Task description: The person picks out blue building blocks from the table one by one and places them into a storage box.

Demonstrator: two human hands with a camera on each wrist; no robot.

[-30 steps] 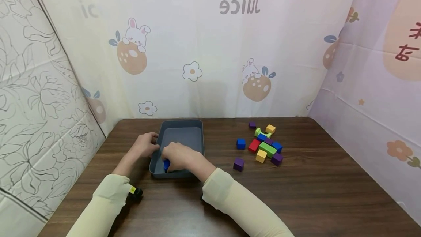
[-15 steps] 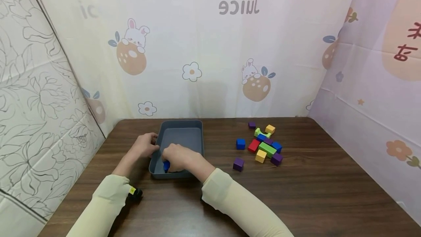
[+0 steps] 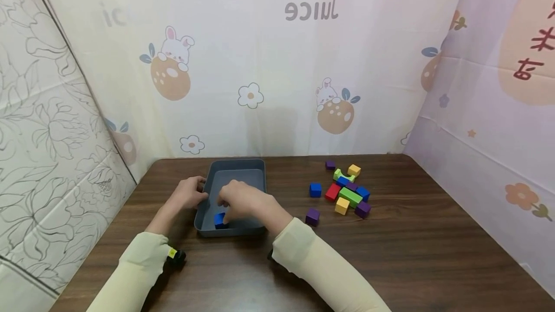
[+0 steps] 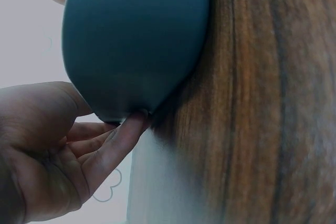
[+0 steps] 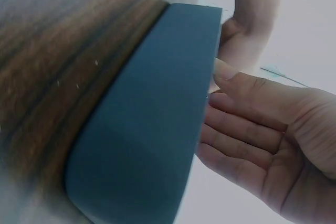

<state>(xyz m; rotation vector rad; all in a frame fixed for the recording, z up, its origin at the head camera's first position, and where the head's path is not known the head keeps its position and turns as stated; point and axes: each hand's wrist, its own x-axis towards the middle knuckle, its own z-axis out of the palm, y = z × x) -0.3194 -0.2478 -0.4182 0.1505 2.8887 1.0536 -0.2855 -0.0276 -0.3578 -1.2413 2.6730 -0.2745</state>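
A grey rectangular tray (image 3: 244,176) lies on the left part of the table. My left hand (image 3: 189,193) grips its left side, with the thumb at the rim and the fingers (image 4: 123,139) along the outer wall. Inside the tray's near left corner sits a blue block (image 3: 219,221). Over the tray, just right of and above that block, hovers my right hand (image 3: 246,201), its fingers loosely bent and the thumb near the block. From the right wrist, the tray wall (image 5: 152,114) hides some of the fingertips (image 5: 226,71), and nothing shows between them.
On the table right of the tray is a loose group of blocks, including a green bar (image 3: 350,197), a red block (image 3: 333,192), a green arch (image 3: 343,175) and several yellow, blue and purple ones. A purple cube (image 3: 312,216) lies closest to my right forearm.
My right hand has let go of the blue block and risen slightly to the right, so the block now shows in the tray. The left hand stays at the tray's side.
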